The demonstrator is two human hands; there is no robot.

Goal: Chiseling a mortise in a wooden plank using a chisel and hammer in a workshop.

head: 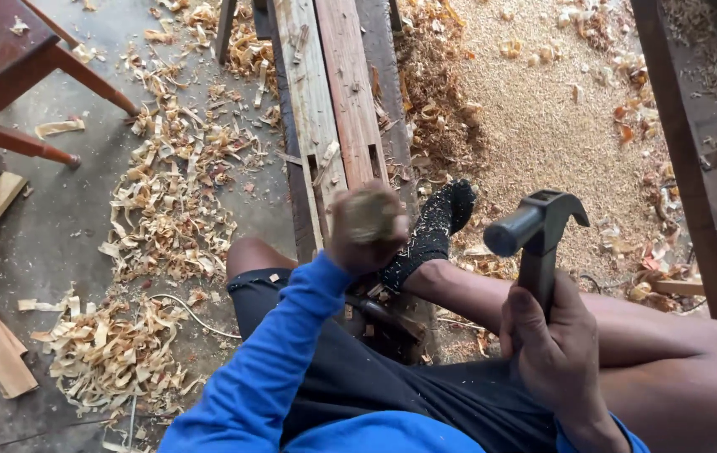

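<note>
The right hand [555, 344], near right, has its fingers wrapped around a hammer [536, 231] handle, head raised. Left of it, the left hand [367, 226] is blurred, fingers closed on a small pale object. Beyond lie planks [329, 92], shavings [166, 201] left, sawdust [535, 109] right.

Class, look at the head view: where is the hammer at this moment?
The hammer is right of centre, held upright in the right hand, its head raised above the person's bare leg and just right of the black sock.
</note>
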